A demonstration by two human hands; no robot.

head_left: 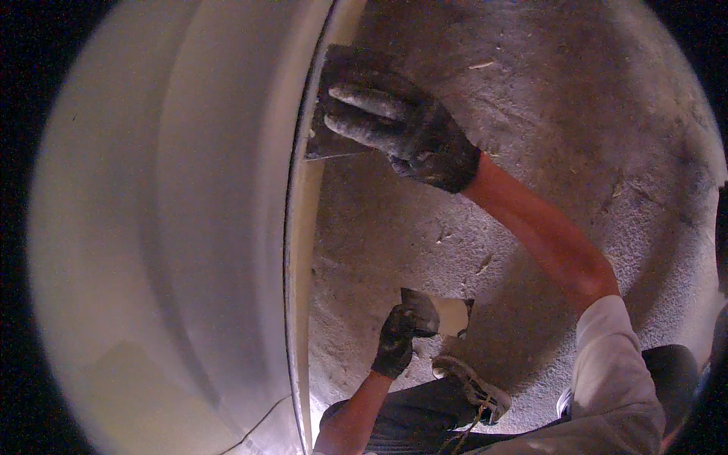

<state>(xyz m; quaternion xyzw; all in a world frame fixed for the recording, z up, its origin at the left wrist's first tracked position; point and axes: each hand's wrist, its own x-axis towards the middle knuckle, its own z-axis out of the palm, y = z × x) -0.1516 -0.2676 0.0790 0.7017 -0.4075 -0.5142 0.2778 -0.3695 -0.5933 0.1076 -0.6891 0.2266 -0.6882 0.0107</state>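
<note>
My right hand (413, 133), in a dark glove with pale smears on its fingers, grips a dark, flat spreader (353, 59). Its fingers lie along the spreader, whose far side meets the edge of a large pale curved panel (220, 189). Lower down and nearer my body, my left hand (396, 345), gloved too, is closed on a dark flat spreading blade (419, 307). A patch of cream-coloured paste (452, 316) covers that blade's right part. The left hand is beside the panel's lower stretch, apart from it.
The smooth panel fills the left side, with a thin dark line along its edge and a seam (265, 417) near the bottom. Rough grey ground (546, 114) spreads to the right, with small scraps on it. My shoe (478, 390) and dark-trousered leg (425, 406) are below the left hand.
</note>
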